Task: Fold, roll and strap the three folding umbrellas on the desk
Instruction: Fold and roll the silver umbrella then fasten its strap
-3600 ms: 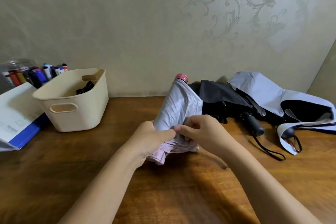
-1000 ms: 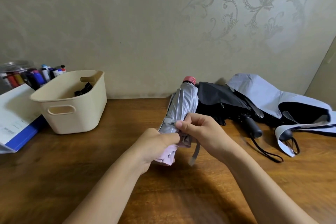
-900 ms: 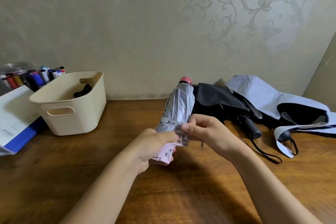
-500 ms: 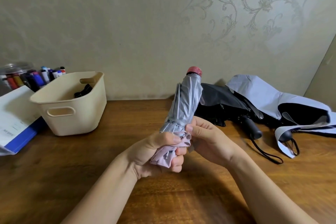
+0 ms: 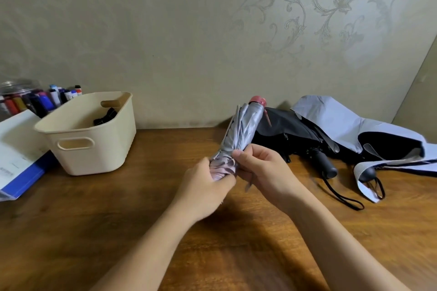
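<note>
Desk (image 5: 118,220), bin (image 5: 104,151) holding black item (image 5: 105,116), umbrella (image 5: 243,130) gripped

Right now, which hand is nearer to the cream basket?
Left. The left hand grips the grey umbrella at its bunched lower end, on the cream basket side; the right hand pinches the umbrella from the far side, farther away.

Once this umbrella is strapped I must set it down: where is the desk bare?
Bare wood lies between the cream basket and the left hand, and across the near left corner of the desk. The right rear is crowded: the black umbrella and the pale blue umbrella sprawl there, straps trailing forward.
</note>
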